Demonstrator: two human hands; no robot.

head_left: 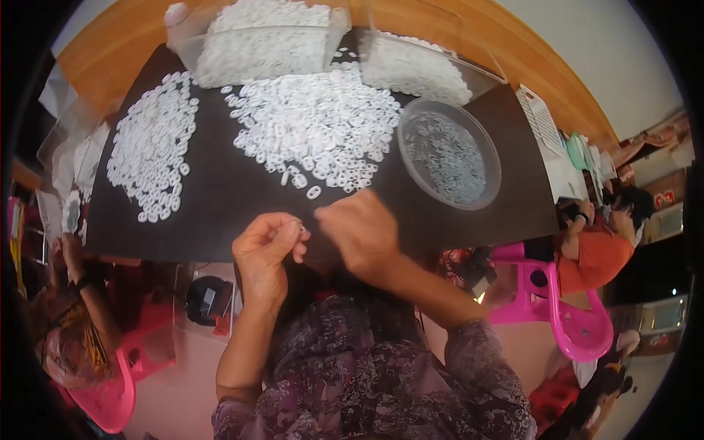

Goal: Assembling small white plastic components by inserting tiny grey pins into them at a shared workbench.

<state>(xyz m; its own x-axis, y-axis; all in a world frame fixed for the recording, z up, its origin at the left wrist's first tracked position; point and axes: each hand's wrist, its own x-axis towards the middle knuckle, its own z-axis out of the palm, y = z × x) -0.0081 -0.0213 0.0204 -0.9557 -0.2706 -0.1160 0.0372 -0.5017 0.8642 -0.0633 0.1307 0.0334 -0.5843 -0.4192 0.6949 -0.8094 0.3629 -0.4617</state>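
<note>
My left hand [265, 246] is held over the table's front edge with thumb and forefinger pinched together. Something tiny and pale shows at the fingertips, too small to name. Close on its right is my right hand [361, 229], blurred by motion, so its fingers cannot be read. Just beyond both hands lies a loose white oval plastic piece [314, 192] with holes. Behind it spreads a big heap of similar white oval pieces [315, 125]. To the right, a round clear dish [493, 187] contains many small grey metal pieces [455, 158].
Another pile of white ovals [152, 150] covers the table's left. Two clear plastic bins, one at the back [192, 51] and one at the back right [440, 28], hold more white pieces. People sit on pink chairs at left and right [579, 334].
</note>
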